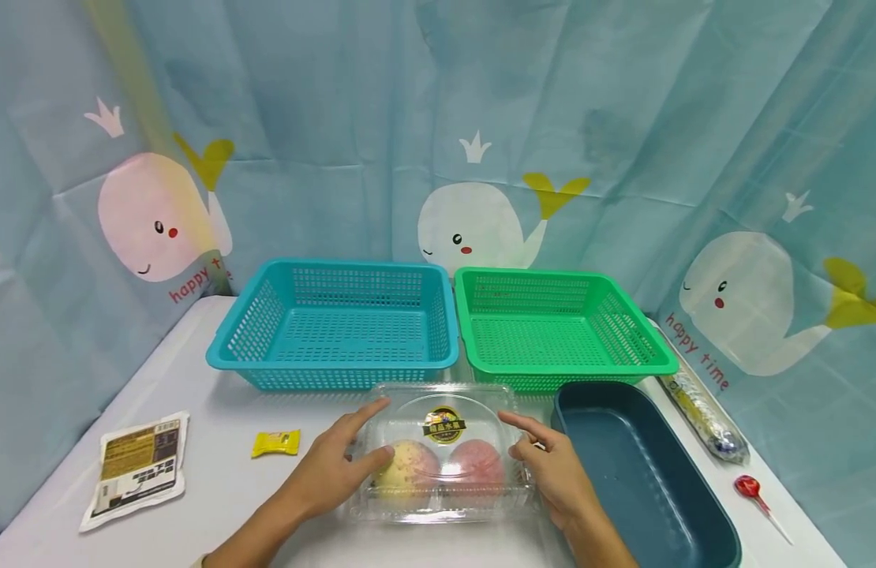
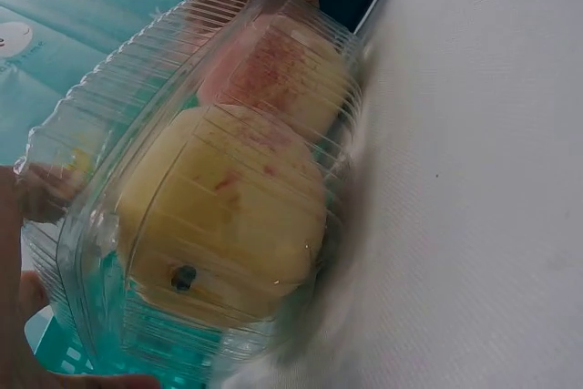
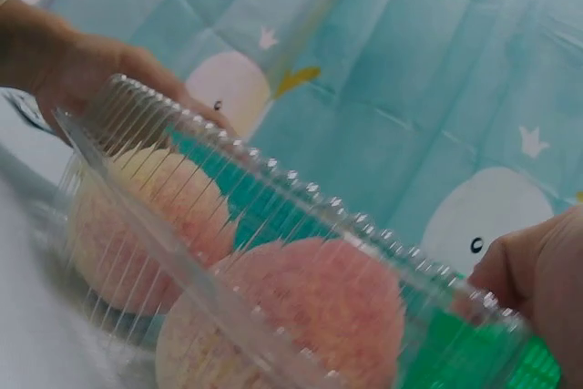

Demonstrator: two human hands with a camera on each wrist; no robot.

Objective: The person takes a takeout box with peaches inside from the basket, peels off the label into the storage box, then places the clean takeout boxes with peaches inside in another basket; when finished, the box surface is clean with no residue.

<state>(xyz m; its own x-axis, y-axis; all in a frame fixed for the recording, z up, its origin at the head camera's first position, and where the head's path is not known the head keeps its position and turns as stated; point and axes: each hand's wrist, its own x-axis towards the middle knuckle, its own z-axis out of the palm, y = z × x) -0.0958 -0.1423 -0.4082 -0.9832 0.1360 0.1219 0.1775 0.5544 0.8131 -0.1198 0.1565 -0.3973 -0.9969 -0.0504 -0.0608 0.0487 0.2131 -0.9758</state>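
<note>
A clear plastic clamshell box (image 1: 443, 513) with a gold-and-black label on its lid stands in front of me. Through its lid show two peaches, a yellowish one (image 1: 408, 472) on the left and a pinker one (image 1: 477, 465) on the right. My left hand (image 1: 331, 465) grips the box's left side, thumb and index finger spread over the lid. On the opposite side my right hand (image 1: 557, 473) holds the right edge, its index finger extended along the lid. Ribbed walls of the box (image 3: 301, 198) fill much of the right wrist view, and some fingertips are hidden behind the box.
Behind the box are a blue basket (image 1: 331, 377) and a green basket (image 1: 566, 369). A dark blue tub (image 1: 637, 473) is close by my right hand, with a lollipop (image 1: 746, 486) and a clear-wrapped package (image 1: 708, 418) beyond it. To the left lie a yellow packet (image 1: 276, 443) and a food pouch (image 1: 138, 469).
</note>
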